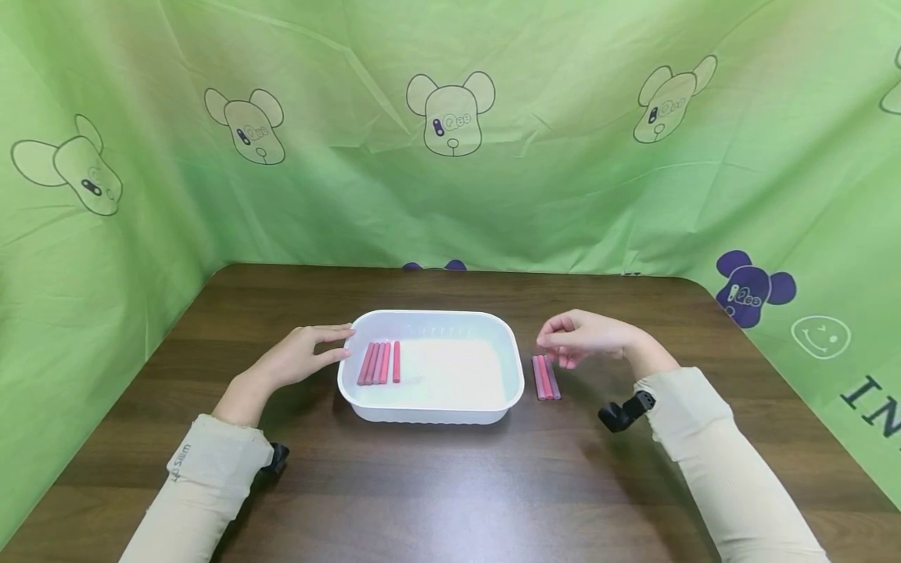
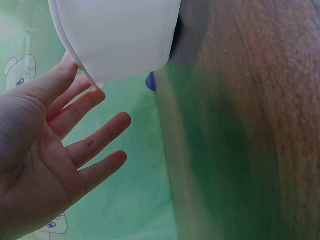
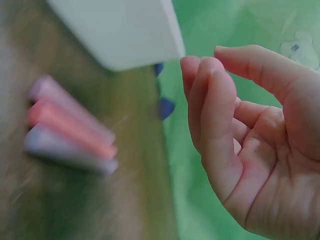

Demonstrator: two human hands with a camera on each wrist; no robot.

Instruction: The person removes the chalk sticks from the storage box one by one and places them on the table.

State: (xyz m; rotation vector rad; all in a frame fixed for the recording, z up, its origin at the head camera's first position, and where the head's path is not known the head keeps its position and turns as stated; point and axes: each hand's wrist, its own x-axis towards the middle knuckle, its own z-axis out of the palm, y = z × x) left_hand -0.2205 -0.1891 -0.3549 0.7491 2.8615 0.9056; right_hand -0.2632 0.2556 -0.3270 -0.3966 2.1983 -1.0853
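Note:
A white plastic tray (image 1: pixel 450 416) stands on the table. Several slim pink sticks (image 1: pixel 374 363) lie side by side in its left part, with one more stick (image 1: pixel 397 362) slightly apart. My left hand (image 1: pixel 304 356) touches the tray's left rim with thumb and forefinger, the other fingers spread loosely in the left wrist view. Right of the tray lie three sticks (image 1: pixel 545 378) close together, the middle one brighter pink. Just beyond their far end hovers my right hand (image 1: pixel 584 335), fingers bent. In the right wrist view, nothing shows between its thumb and fingertips.
The brown wooden table (image 1: pixel 436 493) reaches back to a green printed curtain (image 1: pixel 450 211), which also hangs along both sides. A dark wrist camera (image 1: pixel 626 412) sits at the right cuff, another (image 1: pixel 278 458) at the left.

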